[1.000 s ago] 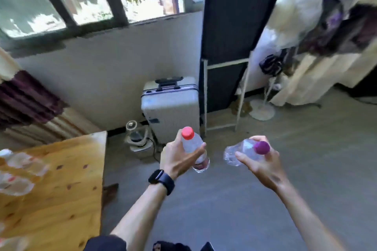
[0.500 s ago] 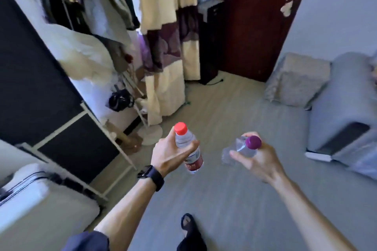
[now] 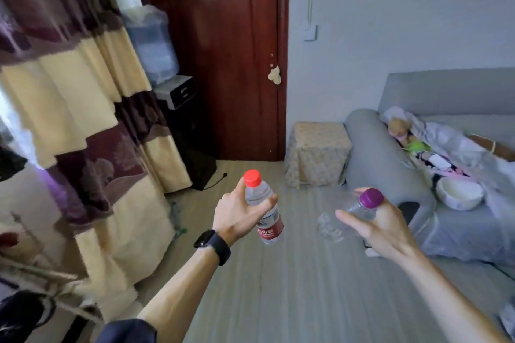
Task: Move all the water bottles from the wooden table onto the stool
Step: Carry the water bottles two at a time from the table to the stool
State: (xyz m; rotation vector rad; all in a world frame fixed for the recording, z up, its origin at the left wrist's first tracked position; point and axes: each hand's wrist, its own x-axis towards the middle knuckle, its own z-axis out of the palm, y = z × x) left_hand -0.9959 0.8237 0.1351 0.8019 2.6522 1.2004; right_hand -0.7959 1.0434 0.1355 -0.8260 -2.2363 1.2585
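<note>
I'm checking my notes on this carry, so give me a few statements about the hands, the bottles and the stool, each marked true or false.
1. The left hand holds a red-capped bottle. True.
2. The right hand is empty. False: it holds a purple-capped bottle.
3. A bottle already stands on the stool. False: its cloth-covered top shows no bottle.
4. The stool stands between the door and the grey sofa. True.
5. A watch sits on the right wrist. False: the black watch is on the left wrist.
</note>
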